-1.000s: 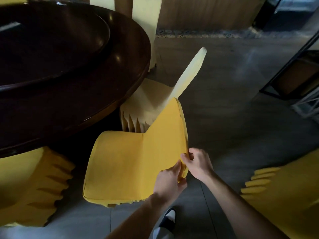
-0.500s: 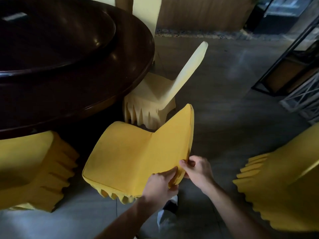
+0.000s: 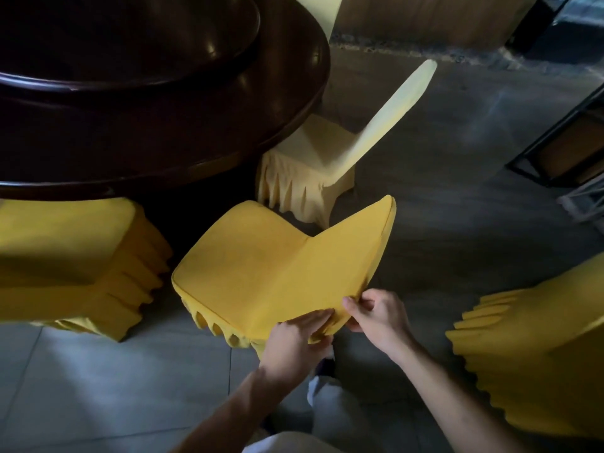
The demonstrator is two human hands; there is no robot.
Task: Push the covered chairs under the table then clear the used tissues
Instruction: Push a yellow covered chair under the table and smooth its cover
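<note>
Yellow fabric cover, deep shade, on centre chair [image 3: 261, 273]: seat facing the counter, front edge just short of the rim, not yet under; backrest leaning toward the viewer, pleated skirt visible beneath the seat at 7 o'clock.

Left hand [image 3: 294, 341]: grasping the backrest top edge at 6 o'clock, fingers laid over the front face, thumb side tucked under the fabric.

Right hand [image 3: 379, 315]: grasping the same edge just beside the left hand, at 5 o'clock, thumb on the front, fingers curled behind (fingertips hidden).

Dark polished wood, round counter [image 3: 163, 142]: upper left quarter, 10 to 12 o'clock, raised round turntable [image 3: 130, 37] on top.

Pale yellow cover, second chair [image 3: 313, 165]: 1 o'clock of the centre chair, seat partly under the counter rim, backrest tilted away to the right.

Deep yellow cover, third chair [image 3: 72, 256]: 9 o'clock, seat top meeting the counter's lower edge, pleated skirt toward the centre chair, apart from it.

Deep yellow cover, fourth chair [image 3: 539, 354]: 4 o'clock, well away from the counter, only the pleated side in view.

Grey tile floor [image 3: 98, 387] throughout. Black metal frame [image 3: 555, 148] at 2 o'clock (contents unclear).

Used tissues: none discernible.
</note>
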